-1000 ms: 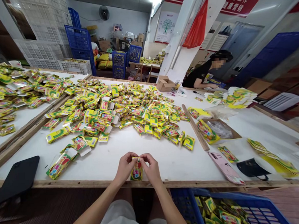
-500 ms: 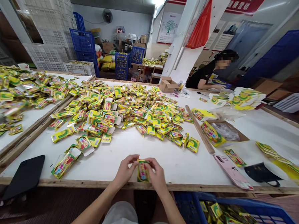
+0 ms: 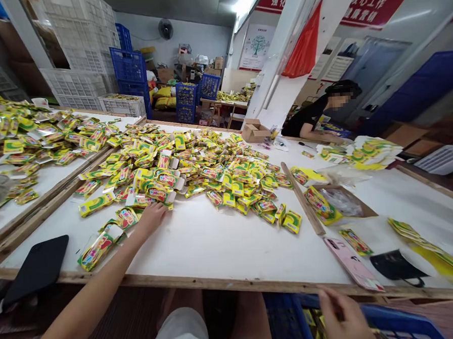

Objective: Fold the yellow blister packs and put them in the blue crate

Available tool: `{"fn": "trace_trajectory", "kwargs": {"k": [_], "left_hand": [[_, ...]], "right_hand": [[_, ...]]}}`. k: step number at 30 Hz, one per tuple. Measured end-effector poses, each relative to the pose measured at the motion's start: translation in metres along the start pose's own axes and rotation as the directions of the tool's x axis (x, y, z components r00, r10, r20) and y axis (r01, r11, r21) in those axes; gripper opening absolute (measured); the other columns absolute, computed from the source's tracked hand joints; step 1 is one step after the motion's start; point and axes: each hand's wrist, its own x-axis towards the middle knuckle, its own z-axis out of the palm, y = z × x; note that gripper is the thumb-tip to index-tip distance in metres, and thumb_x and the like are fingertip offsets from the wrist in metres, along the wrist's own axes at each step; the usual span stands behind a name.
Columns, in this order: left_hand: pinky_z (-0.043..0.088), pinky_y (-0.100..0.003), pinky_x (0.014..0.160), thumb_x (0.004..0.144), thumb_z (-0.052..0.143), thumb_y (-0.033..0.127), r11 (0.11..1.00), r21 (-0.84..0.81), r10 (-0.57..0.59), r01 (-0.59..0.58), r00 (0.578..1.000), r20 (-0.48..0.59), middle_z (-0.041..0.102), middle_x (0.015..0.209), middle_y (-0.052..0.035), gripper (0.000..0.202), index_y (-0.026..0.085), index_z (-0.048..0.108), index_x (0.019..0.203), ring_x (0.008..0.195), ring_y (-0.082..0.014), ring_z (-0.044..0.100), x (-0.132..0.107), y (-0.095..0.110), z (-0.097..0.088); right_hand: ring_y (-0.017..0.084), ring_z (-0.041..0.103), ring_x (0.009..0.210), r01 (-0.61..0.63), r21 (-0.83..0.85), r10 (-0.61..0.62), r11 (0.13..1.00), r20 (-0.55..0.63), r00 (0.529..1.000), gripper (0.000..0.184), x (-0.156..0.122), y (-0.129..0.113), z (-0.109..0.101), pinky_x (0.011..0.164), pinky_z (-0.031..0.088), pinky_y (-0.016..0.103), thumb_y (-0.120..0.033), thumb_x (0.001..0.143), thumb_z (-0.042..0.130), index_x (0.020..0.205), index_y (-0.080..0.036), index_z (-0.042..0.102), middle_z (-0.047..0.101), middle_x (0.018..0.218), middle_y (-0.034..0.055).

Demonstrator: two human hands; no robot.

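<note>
My left hand (image 3: pixel 153 219) reaches to the near edge of the pile of small yellow-green printed boxes (image 3: pixel 196 166). Its fingers are curled together over a small yellow box (image 3: pixel 171 207), mostly hidden beneath them. My right hand (image 3: pixel 342 315) is low at the right, over the blue plastic basket (image 3: pixel 405 322). It is slightly blurred, with fingers apart and nothing visible between them. Several of the small boxes lie inside that basket, partly covered by the hand.
A black phone (image 3: pixel 38 268) lies at the table's left corner, a pink phone (image 3: pixel 353 264) near the right front edge. A wooden strip (image 3: pixel 303 198) divides the table. Beyond it are an open carton (image 3: pixel 349 201) and flat yellow packaging (image 3: pixel 431 250). Another person (image 3: pixel 315 117) sits far right.
Both hands held a small box at the table's front edge. They have parted: my left hand has moved forward and left to the pile, my right hand down and right to the basket, without a visible box.
</note>
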Motion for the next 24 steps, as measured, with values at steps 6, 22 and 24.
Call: {"fn": "trace_trajectory", "kwargs": {"k": [6, 22, 24], "left_hand": [[0.044, -0.031, 0.075, 0.089, 0.043, 0.019, 0.888, -0.390, 0.212, -0.242, 0.970, -0.120, 0.064, 0.083, -0.0064, 0.020, 0.019, 0.063, 0.088, 0.082, -0.0198, 0.057, -0.011, 0.090, -0.016], [0.050, -0.030, 0.075, 0.085, 0.055, 0.035, 0.309, -0.941, -0.043, 0.139, 0.990, 0.132, 0.062, 0.093, -0.0034, 0.024, 0.020, 0.052, 0.104, 0.078, -0.0152, 0.063, -0.067, 0.149, 0.051], [0.050, -0.030, 0.077, 0.086, 0.052, 0.031, 0.351, -0.925, -0.025, 0.147, 0.989, 0.148, 0.065, 0.092, -0.0039, 0.021, 0.020, 0.056, 0.103, 0.080, -0.0161, 0.063, -0.068, 0.151, 0.048]], "right_hand": [[0.025, 0.058, 0.100, 0.079, 0.500, -0.215, 0.862, 0.220, 0.952, 0.022, -0.019, -0.112, 0.081, 0.087, 0.048, 0.039, -0.037, 0.088, 0.050, 0.095, -0.020, 0.063, 0.063, 0.106, 0.0107], [0.018, 0.065, 0.081, -0.293, 0.730, -0.207, 0.618, 0.510, 0.835, 0.025, -0.029, -0.129, 0.157, 0.074, 0.052, 0.029, -0.032, 0.084, 0.057, 0.106, -0.021, 0.052, 0.065, 0.096, 0.0050], [0.019, 0.064, 0.078, -0.287, 0.704, -0.229, 0.649, 0.541, 0.809, 0.022, -0.023, -0.129, 0.156, 0.072, 0.052, 0.029, -0.034, 0.085, 0.056, 0.100, -0.019, 0.056, 0.066, 0.088, 0.0041]]}}
